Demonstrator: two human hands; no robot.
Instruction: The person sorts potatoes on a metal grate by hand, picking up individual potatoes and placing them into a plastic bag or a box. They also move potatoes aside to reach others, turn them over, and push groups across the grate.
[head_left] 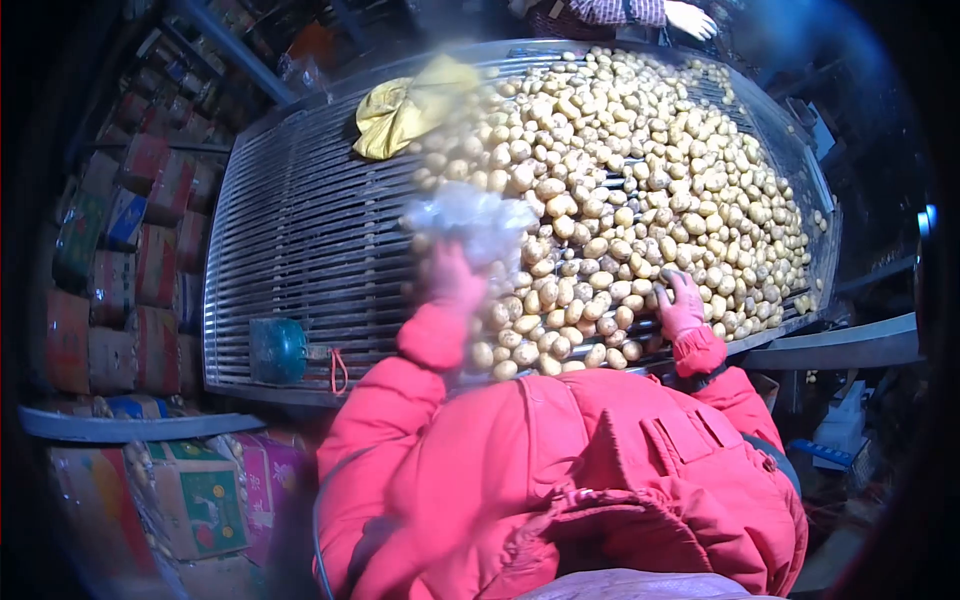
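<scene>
My right hand (pixel 682 306) rests at the near edge of a broad heap of potatoes (pixel 640 150), its fingers apart and touching potatoes, with none clearly held. My left hand (pixel 456 280) reaches over the left border of the heap. Right against it is a crumpled clear plastic bag (pixel 470 215). Blur covers this spot, so whether the left fingers grip the bag cannot be made out. Under the potatoes lies a slatted metal roller table (pixel 300 220). A yellow sack (pixel 385 118) lies on its far part, partly blurred.
A teal cylindrical container (pixel 277 350) sits at the table's near left corner, beside a red loop (pixel 338 370). Stacked cardboard boxes (pixel 155 265) fill the left side. Across the table, another person's gloved hand (pixel 690 20) shows. A curved metal rail (pixel 850 345) runs on the right.
</scene>
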